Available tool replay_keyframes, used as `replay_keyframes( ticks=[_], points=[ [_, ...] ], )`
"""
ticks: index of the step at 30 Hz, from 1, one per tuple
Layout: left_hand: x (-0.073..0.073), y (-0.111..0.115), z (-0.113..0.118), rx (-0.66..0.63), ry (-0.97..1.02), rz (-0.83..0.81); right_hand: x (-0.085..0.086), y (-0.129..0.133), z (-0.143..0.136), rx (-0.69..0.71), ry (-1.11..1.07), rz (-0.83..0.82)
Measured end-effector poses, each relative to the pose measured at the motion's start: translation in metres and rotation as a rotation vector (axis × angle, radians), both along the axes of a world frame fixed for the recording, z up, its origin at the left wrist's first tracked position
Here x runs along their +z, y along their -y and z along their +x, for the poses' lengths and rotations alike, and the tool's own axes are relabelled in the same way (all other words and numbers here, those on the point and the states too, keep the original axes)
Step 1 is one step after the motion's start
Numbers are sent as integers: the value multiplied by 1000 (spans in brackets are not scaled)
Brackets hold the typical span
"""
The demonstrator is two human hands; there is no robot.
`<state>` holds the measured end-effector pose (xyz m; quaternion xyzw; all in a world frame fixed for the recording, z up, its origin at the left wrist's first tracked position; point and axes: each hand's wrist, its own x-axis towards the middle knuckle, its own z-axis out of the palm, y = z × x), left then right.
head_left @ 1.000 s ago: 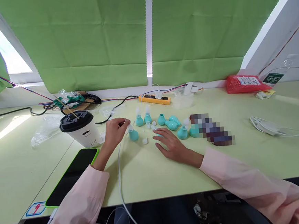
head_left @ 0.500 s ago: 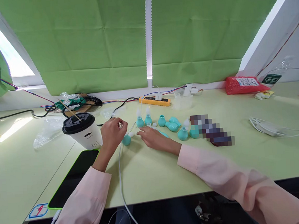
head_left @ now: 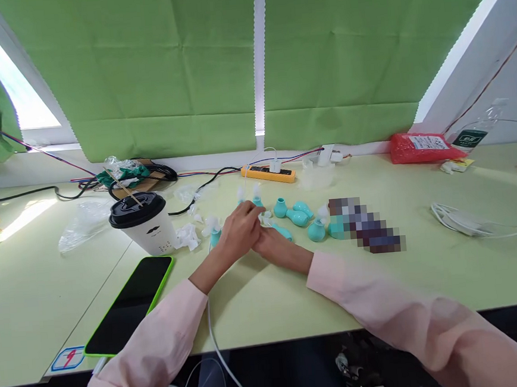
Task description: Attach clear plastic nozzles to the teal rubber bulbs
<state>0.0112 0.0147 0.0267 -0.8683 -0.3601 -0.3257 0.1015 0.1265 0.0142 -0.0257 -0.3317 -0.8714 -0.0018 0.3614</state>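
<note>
My left hand point(head_left: 242, 227) is closed, with its fingertips bent together above several small turquoise rubber bulbs; whatever it pinches is hidden. Pressed up against it, my right hand point(head_left: 274, 246) has its fingers mostly covered by the left one. Just left of my hands stands a turquoise bulb point(head_left: 215, 237) with a clear white tip. Another bulb point(head_left: 257, 201) with a white nozzle stands behind my fingers. To the right are an upright bulb with an open neck point(head_left: 280, 208), a lying bulb point(head_left: 297, 217), and a bulb with a white nozzle point(head_left: 316, 230).
A lidded paper cup point(head_left: 157, 234) and crumpled tissue point(head_left: 188, 237) stand left, behind a phone point(head_left: 130, 305). An orange power strip point(head_left: 268, 173) lies at the back. At right are a white coiled cable point(head_left: 462, 222) and a red package point(head_left: 422, 148). A blurred dark object point(head_left: 373, 229) lies beside the bulbs.
My left hand has moved right, from beside the cup to against my right hand, uncovering the tissue. My right hand has shifted slightly right.
</note>
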Motion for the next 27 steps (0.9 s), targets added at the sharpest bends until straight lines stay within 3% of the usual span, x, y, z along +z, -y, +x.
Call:
replay_keyframes(
  ticks=[3,7,11,15,18,21,24,27],
  points=[
    [-10,-18,9,70,50,-220,8,22,17,112,195,64],
    [-25,-28,16,192,-78,-260,13,45,39,166,421,200],
    [-34,-24,20,186,-165,-264,10,54,49,165,339,202],
    [-36,-23,20,150,-122,-265,6,53,50,143,193,148],
    [-34,-20,18,81,25,-305,2,50,52,99,45,74],
    [-27,-8,13,-27,295,-384,2,52,53,60,-144,-32],
    [-20,8,7,-146,608,-661,7,57,54,10,-360,-233],
    [-17,17,4,-154,777,-960,15,60,54,-23,-589,-514]
  ],
)
